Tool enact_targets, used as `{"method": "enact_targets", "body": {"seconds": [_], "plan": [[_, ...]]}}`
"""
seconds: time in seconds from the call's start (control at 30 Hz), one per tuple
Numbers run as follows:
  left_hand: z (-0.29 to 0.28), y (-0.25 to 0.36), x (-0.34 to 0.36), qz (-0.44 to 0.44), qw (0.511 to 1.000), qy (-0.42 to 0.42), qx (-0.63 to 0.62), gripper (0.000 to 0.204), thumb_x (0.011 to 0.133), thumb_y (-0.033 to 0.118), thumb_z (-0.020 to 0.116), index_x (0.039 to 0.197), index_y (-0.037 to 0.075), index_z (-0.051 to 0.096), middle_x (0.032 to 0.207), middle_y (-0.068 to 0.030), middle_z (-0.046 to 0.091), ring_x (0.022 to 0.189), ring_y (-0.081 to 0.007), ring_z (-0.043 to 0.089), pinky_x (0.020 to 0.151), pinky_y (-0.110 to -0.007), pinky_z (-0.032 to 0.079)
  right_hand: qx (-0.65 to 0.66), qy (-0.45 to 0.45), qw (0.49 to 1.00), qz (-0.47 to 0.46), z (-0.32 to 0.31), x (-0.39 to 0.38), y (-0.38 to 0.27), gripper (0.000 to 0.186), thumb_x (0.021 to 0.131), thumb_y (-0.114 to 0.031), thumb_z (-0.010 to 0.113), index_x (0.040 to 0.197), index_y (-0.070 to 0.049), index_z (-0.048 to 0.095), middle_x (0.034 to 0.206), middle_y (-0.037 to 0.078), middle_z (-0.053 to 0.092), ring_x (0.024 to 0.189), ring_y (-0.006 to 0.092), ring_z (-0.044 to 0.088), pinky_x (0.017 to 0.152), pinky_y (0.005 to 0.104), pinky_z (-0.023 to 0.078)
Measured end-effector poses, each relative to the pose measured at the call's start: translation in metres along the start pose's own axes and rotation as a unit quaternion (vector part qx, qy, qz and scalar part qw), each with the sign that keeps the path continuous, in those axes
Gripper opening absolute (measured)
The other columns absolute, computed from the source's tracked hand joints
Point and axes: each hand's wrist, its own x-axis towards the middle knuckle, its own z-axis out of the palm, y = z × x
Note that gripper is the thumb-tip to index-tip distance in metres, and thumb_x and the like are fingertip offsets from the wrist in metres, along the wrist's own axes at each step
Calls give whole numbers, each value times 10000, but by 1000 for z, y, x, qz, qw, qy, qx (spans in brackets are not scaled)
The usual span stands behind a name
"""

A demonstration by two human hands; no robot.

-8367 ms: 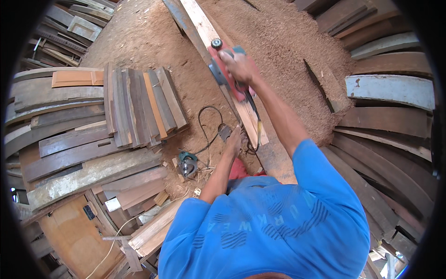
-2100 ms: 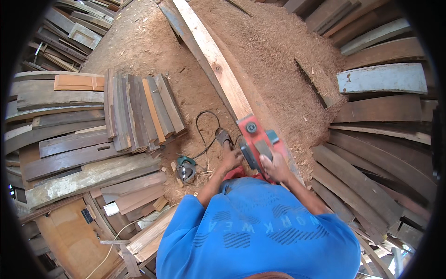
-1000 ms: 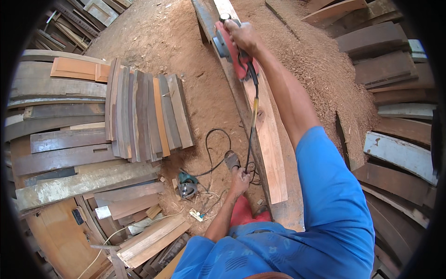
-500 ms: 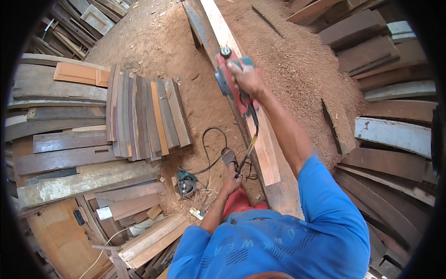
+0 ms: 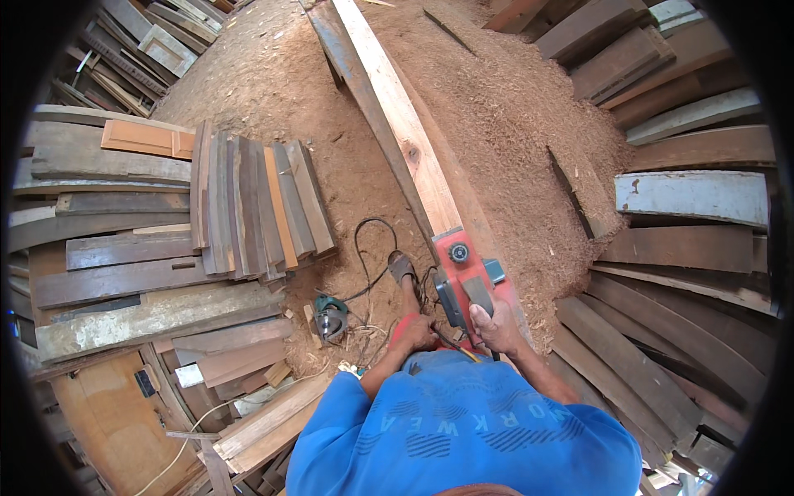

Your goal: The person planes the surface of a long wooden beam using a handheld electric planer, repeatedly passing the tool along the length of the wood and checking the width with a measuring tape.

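Observation:
My right hand [image 5: 494,328] grips the handle of a red and dark electric planer [image 5: 459,277], which rests on the near end of a long pale plank [image 5: 397,120]. Its knot shows halfway along. The plank lies on a grey-brown weathered bench beam [image 5: 368,120]. My left hand [image 5: 418,335] is closed on the planer's power cord [image 5: 451,345], low to the left of the tool, close to my body. My sandalled foot [image 5: 401,269] stands left of the beam.
A green and silver power tool [image 5: 331,318] lies on the ground among cords and scraps. Stacked old boards [image 5: 116,248] fill the left, with a wooden panel [image 5: 116,422] below. More boards [image 5: 686,194] line the right. Shavings [image 5: 513,124] are heaped beside the beam.
The planer and my right hand have come back along the plank from its far part to the near end beside my body. My left hand has moved slightly down toward me.

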Motion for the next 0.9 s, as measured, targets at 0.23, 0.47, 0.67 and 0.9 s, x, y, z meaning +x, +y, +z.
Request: {"method": "enact_targets", "body": {"seconds": [0.23,0.47,0.67,0.9], "plan": [[9,-37,24,-15,998,51,-22,196,775,144,667,926,23,699,944,-224,709,928,-397,683,798,-471,530,-82,18,994,-75,15,73,-41,382,1012,-393,548,898,-31,594,640,48,544,558,144,518,528,350,427],[-16,-65,53,-50,976,154,-144,219,886,170,598,1041,50,695,891,-155,706,839,-265,664,817,-393,529,-82,33,993,-77,35,208,-88,430,1021,-456,524,886,-56,606,644,20,557,567,139,541,537,351,445],[-38,-46,43,-17,962,213,-167,164,884,165,598,1008,69,645,886,-194,670,872,-312,675,808,-413,519,-138,27,988,-64,34,290,-144,512,1010,-523,536,851,-56,671,648,42,615,617,155,624,568,341,484],[-52,-20,32,-30,962,156,-223,238,928,148,617,1137,33,620,1033,-53,647,1001,-166,595,912,-325,479,-92,31,994,-40,7,321,-125,502,1011,-522,554,953,-48,708,687,9,620,612,121,609,558,315,480]]}}
